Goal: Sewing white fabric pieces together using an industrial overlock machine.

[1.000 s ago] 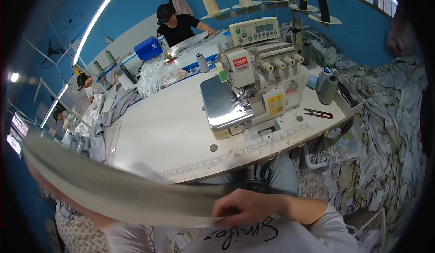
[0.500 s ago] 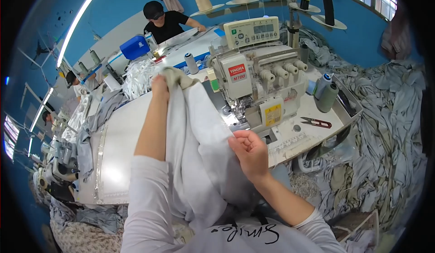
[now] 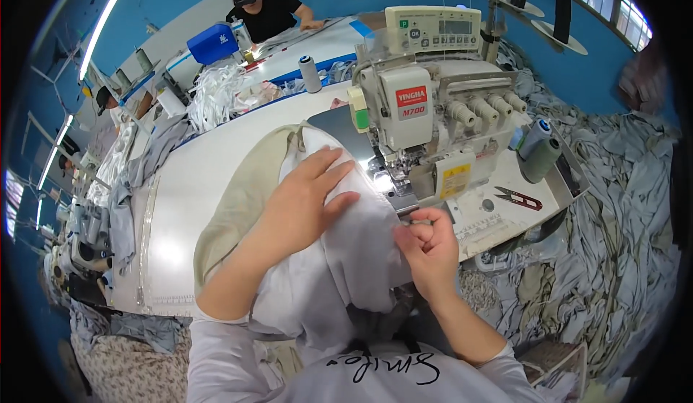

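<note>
A pale grey garment piece (image 3: 346, 259) lies draped from my lap up onto the white sewing table (image 3: 195, 179), over a beige fabric layer (image 3: 238, 201). My left hand (image 3: 303, 201) rests flat on the grey fabric with its fingers spread, pressing it to the table just left of the needle area. My right hand (image 3: 426, 248) pinches the fabric's right edge at the table front, below the presser foot. The white overlock sewing machine (image 3: 433, 121) stands right behind both hands.
Red-handled thread snips (image 3: 518, 198) lie on the table right of the machine, by two grey thread cones (image 3: 541, 150). Heaps of grey cut fabric (image 3: 621, 244) cover the floor at right. A person in black (image 3: 263, 10) works at a far table with a blue box (image 3: 211, 42).
The left hand, stretched far forward over the table half a second ago, has drawn back and lies flat by the needle. The right hand has shifted to the fabric's edge.
</note>
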Demonstrator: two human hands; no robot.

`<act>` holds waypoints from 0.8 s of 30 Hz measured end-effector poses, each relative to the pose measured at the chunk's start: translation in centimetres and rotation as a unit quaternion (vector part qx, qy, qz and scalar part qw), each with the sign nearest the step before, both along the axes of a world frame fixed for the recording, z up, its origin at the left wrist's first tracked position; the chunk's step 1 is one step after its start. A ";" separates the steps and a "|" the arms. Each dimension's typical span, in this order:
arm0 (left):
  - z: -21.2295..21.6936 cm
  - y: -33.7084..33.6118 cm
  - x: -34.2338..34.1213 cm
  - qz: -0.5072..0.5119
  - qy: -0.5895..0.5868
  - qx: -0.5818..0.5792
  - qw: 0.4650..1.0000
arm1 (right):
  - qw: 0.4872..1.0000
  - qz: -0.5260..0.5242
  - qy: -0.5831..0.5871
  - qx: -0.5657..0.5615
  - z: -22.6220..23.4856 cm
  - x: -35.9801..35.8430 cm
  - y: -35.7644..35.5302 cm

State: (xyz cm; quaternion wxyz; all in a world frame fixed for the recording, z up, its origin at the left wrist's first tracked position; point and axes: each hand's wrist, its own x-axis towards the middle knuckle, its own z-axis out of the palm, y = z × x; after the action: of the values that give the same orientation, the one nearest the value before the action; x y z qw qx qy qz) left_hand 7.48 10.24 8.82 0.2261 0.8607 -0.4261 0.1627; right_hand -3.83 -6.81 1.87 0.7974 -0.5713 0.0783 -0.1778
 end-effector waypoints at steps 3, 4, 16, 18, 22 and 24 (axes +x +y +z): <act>0.1 0.0 0.5 0.006 -0.049 0.109 0.993 | 0.978 0.027 0.061 -0.199 -0.5 -0.7 -1.6; -0.1 -0.1 0.7 -0.018 -0.007 0.094 0.995 | 0.978 0.027 0.062 -0.196 -0.6 -1.0 -2.0; -0.2 -3.0 2.5 -0.068 0.030 0.132 0.988 | 0.989 0.079 0.121 -0.037 0.0 -1.8 -4.5; 0.0 -3.6 2.8 -0.069 0.027 0.129 0.989 | 0.990 0.076 0.117 -0.016 0.3 -1.7 -4.7; 0.1 -4.3 3.9 -0.089 0.057 0.127 0.986 | 0.989 0.074 0.126 -0.007 0.6 -1.1 -4.9; 0.2 -4.3 4.1 -0.096 0.068 0.121 0.986 | 0.989 0.071 0.129 0.001 0.6 -0.9 -4.8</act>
State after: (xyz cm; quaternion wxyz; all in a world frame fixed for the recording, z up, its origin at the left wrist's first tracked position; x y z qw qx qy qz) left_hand 11.56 5.98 9.01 0.1631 0.8460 -0.5068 0.0290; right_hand -4.71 -11.62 2.43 0.7919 -0.5928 0.1395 -0.0457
